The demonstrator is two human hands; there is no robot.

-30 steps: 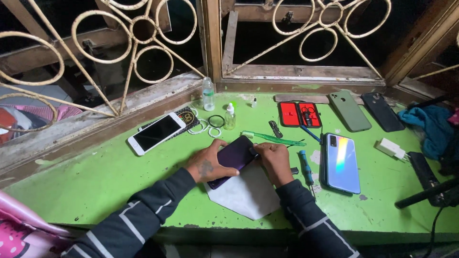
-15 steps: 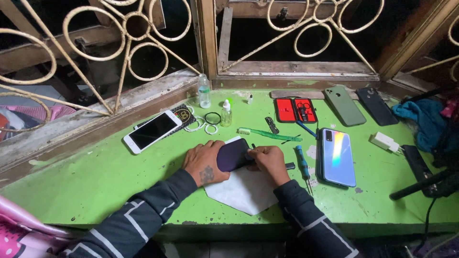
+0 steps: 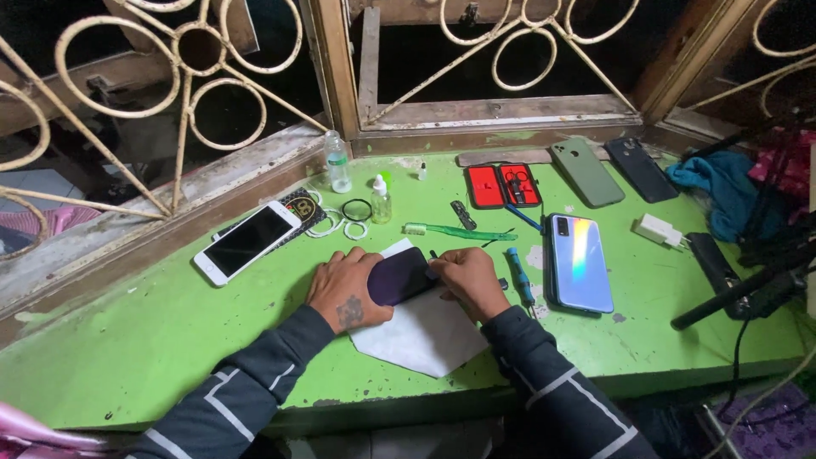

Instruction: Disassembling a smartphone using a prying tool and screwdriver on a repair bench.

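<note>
Fingers of the left hand [image 3: 344,291] and right hand [image 3: 470,280] clasp a dark phone [image 3: 400,276] from both ends over a white cloth [image 3: 425,336] on the green surface [image 3: 170,340]; a blue screwdriver [image 3: 519,277] lies just beside.

Bright green table [image 3: 144,357] — white phone [image 3: 247,241], iridescent blue phone [image 3: 580,262], sage-green phone [image 3: 586,172] — plus a red tool case [image 3: 503,185] and white sheet [image 3: 421,333].

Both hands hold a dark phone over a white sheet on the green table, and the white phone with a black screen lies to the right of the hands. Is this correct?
Not quite. In the head view the white phone lies to the left of the hands, beyond the left hand. The rest stands: left and right hand hold the dark phone over the white sheet on the green table.
</note>
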